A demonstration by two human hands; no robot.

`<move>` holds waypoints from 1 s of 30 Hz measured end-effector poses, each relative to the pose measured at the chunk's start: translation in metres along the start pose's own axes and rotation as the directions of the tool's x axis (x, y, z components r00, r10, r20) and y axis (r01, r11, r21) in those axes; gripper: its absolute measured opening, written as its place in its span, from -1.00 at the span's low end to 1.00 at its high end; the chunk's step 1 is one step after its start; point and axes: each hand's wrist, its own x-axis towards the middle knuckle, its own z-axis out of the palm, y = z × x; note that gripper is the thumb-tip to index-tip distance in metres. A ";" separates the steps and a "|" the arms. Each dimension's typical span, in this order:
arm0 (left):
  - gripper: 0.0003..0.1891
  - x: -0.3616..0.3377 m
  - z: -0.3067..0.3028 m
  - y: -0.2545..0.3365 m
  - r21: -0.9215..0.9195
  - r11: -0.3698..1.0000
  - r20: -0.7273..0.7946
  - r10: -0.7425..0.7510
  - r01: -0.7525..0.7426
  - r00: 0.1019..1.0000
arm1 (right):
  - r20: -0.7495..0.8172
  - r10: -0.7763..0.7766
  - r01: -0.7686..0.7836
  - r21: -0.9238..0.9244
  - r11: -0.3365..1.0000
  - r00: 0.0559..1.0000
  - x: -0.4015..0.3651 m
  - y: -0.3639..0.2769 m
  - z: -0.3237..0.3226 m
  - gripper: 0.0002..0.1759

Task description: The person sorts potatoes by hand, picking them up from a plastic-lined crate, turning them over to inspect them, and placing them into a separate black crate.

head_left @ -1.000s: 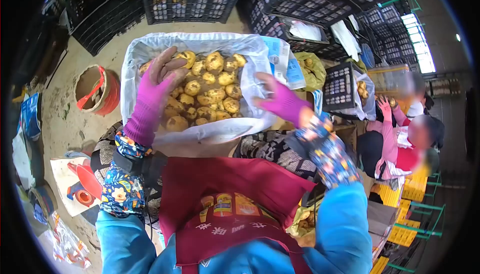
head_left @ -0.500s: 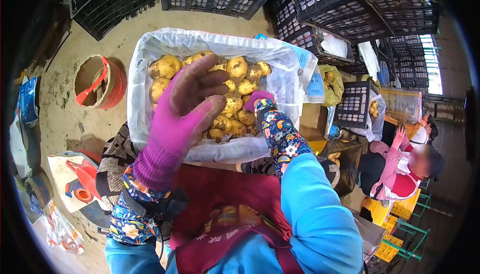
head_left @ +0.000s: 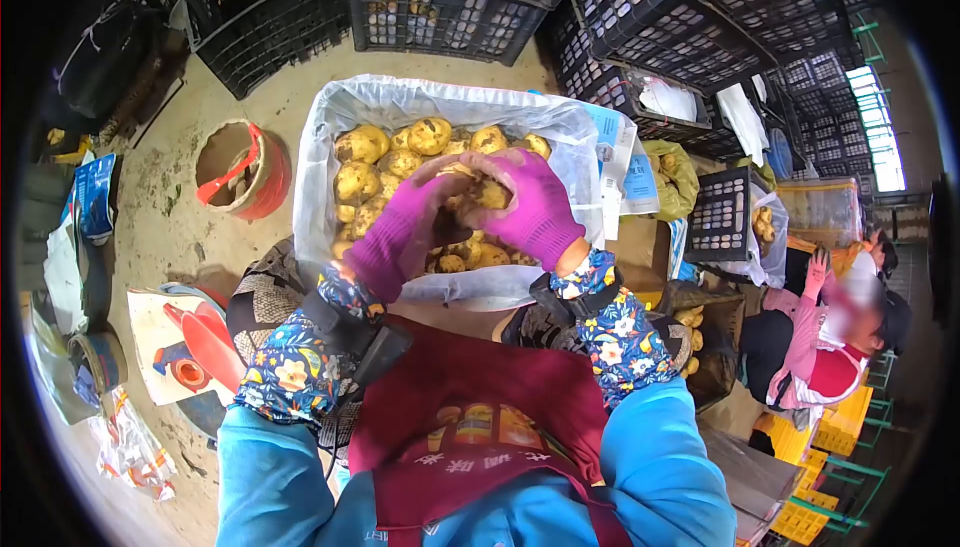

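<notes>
A lined crate of soil-marked yellow potatoes [head_left: 362,144] stands in front of me, its white plastic liner [head_left: 318,167] folded over the rim. Above the potatoes, my hands meet in soiled purple gloves. My left hand [head_left: 412,215] curls in from the left, and my right hand [head_left: 532,195] curves over from the right. Between them is a potato [head_left: 458,170], partly hidden by the fingers, with both hands closed around it. More potatoes show below and around the gloves.
A red bucket [head_left: 243,169] stands left of the crate. Stacked black crates [head_left: 440,17] line the far side. Printed blue-and-white sheets [head_left: 622,162] and a yellow-green bag [head_left: 672,179] lie to the right. A person in a pink sleeve [head_left: 795,332] sits farther right.
My left hand, raised with its fingers spread before, has lowered and curled inward. My right hand has come up from the potatoes to meet it around a potato. The view has shifted somewhat.
</notes>
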 end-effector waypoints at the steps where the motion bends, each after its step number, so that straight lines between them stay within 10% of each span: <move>1: -0.51 -0.003 -0.001 -0.002 -0.126 0.980 0.022 -0.151 0.153 0.988 | -0.017 0.160 -0.149 0.274 0.950 0.987 -0.005 0.012 0.005 -0.48; 3: -0.53 -0.010 0.007 0.008 -0.261 0.931 0.039 -0.252 0.253 0.967 | 0.078 0.442 -0.352 0.734 0.581 0.893 -0.012 0.034 0.014 -0.59; 9: -0.50 0.003 -0.008 -0.018 -0.513 0.815 0.196 -0.193 0.268 0.961 | -0.355 0.331 -0.118 0.506 0.854 0.874 -0.026 -0.005 0.021 -0.49; 11: -0.42 -0.003 -0.004 -0.021 -0.194 0.979 0.136 -0.031 0.058 0.990 | -0.437 0.278 -0.070 0.433 0.899 0.856 -0.026 -0.004 0.024 -0.51; 12: -0.40 -0.006 -0.001 -0.015 -0.284 0.957 0.141 -0.024 0.064 0.990 | -0.125 0.609 -0.345 0.728 0.593 0.784 -0.026 -0.012 0.005 -0.54; 15: -0.32 -0.016 0.000 -0.003 -0.242 0.967 0.215 0.130 -0.076 0.968 | 0.003 0.694 -0.295 0.906 0.302 0.720 -0.022 0.008 0.005 -0.59; 16: -0.32 -0.015 -0.001 -0.002 -0.164 0.978 0.203 0.163 -0.131 0.965 | 0.083 0.763 -0.439 0.855 0.276 0.641 -0.026 0.007 -0.001 -0.65; 18: -0.34 -0.012 0.003 0.004 -0.021 0.977 0.127 0.214 -0.214 0.968 | -0.113 0.617 -0.307 0.789 0.532 0.779 -0.023 0.009 0.009 -0.59; 23: -0.36 -0.008 0.013 0.015 0.042 0.990 0.038 0.135 -0.136 0.990 | 0.341 0.579 -0.457 0.887 0.062 0.741 -0.032 -0.019 -0.010 -0.30; 26: -0.40 -0.009 0.014 0.024 0.064 0.997 0.040 0.050 -0.053 0.998 | -0.128 0.295 -0.159 0.612 0.775 0.947 -0.034 -0.010 0.003 -0.19; 30: -0.52 -0.004 0.014 0.005 0.123 0.977 0.007 0.176 -0.175 0.984 | -0.169 0.269 -0.171 0.443 0.880 0.948 -0.036 -0.021 0.011 -0.10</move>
